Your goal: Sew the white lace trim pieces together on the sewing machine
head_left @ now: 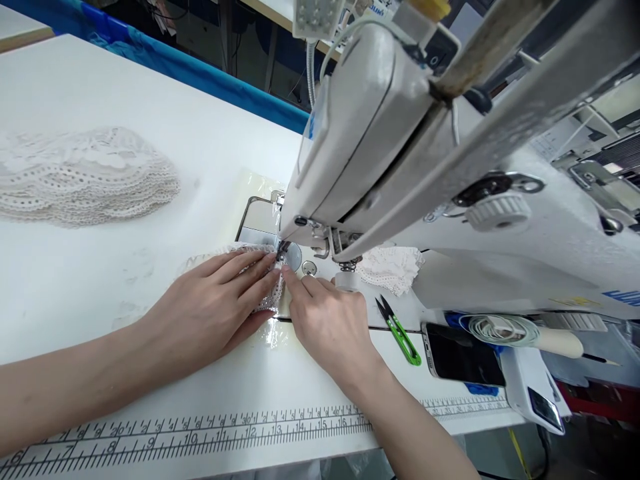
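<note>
A white lace piece (270, 300) lies under the needle area of the sewing machine (350, 120). My left hand (215, 293) rests flat on this lace, fingers stretched towards the presser foot (283, 249) and covering most of the fabric. Close beside it, my right hand (327, 313) has its index finger pointed at the lace edge by the foot. Its other fingers are curled under, and whether they pinch anything is hidden. Green thread snips (400, 331) lie just right of my right hand. Behind it sits another white lace piece (393, 267).
A stack of white lace pieces (90, 177) lies on the table at left. A printed ruler (250, 430) runs along the front edge. At right are a phone (463, 353), a coiled pale cord (503, 330) and a white device (533, 387). The machine head overhangs my hands.
</note>
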A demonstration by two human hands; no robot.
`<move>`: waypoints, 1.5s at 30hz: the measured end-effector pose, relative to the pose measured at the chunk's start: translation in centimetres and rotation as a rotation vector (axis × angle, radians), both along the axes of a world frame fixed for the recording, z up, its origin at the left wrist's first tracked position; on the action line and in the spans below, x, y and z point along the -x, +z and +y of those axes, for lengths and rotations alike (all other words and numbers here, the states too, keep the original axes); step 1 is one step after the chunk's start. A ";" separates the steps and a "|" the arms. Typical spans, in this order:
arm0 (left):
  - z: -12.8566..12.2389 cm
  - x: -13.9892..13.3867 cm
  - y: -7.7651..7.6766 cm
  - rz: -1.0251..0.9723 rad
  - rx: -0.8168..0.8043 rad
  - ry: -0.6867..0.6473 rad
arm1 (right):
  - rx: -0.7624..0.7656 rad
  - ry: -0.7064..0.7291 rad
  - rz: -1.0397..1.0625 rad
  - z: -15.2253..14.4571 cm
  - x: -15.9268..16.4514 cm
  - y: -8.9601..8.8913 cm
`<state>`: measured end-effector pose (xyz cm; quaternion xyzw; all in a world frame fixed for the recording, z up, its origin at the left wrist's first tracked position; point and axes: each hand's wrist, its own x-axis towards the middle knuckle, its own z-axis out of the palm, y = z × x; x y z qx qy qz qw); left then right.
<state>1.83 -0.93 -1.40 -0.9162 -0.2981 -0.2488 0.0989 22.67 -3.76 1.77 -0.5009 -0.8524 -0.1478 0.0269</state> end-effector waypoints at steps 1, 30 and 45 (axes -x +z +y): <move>0.0 0.0 -0.1 -0.013 0.011 0.001 | 0.007 -0.001 -0.003 0.0 0.0 0.0; 0.3 1.0 2.6 0.142 0.036 0.013 | 0.100 0.077 0.177 1.6 -0.2 0.9; 5.7 1.1 3.8 -0.146 0.812 -0.116 | 0.091 -0.028 0.428 1.9 -0.7 -0.5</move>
